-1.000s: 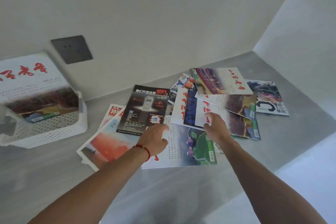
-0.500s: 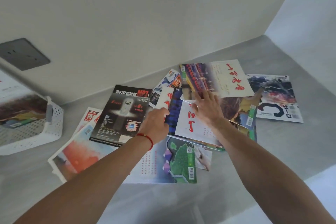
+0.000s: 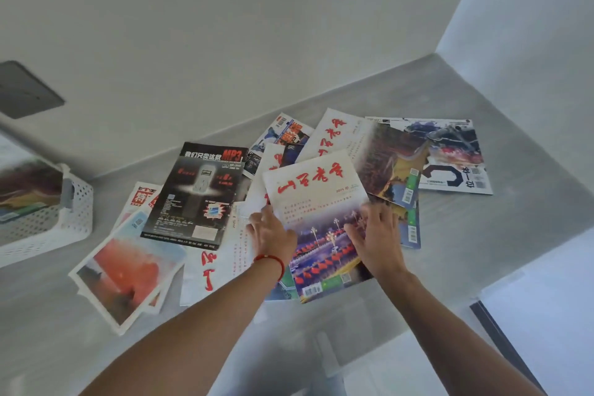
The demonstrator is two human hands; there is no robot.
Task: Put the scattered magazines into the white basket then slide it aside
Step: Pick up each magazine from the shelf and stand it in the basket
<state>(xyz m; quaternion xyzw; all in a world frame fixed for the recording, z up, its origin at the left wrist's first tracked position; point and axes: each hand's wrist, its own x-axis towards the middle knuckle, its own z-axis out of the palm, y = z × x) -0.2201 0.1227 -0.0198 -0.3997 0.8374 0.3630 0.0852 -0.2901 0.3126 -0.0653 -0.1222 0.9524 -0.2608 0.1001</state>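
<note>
Now we are in the gathering step: most of the magazines lie spread over the back of the desk [image 3: 482, 267], toward its right rear corner, and the white basket [image 3: 75, 212] sits at the left edge with at least one magazine already leaning in it. Our hands work on the red-titled magazine [image 3: 316, 202] that lies on top of the pile near the middle.

Our left hand [image 3: 273, 235], with a red cord at the wrist, grips its left edge; the fingers curl round the margin, though how far under they reach is hidden. Our right hand [image 3: 377, 241] lies on the cover toward its right side with fingers spread and fairly straight, pressing rather than clasping, so it holds nothing.

Next, we judge, the magazine needs lifting clear of the sheets below and carrying left to the basket. The covers look glossy and overlap loosely, so neighbours such as the black magazine [image 3: 199, 196] may slide or come up with it.
</note>
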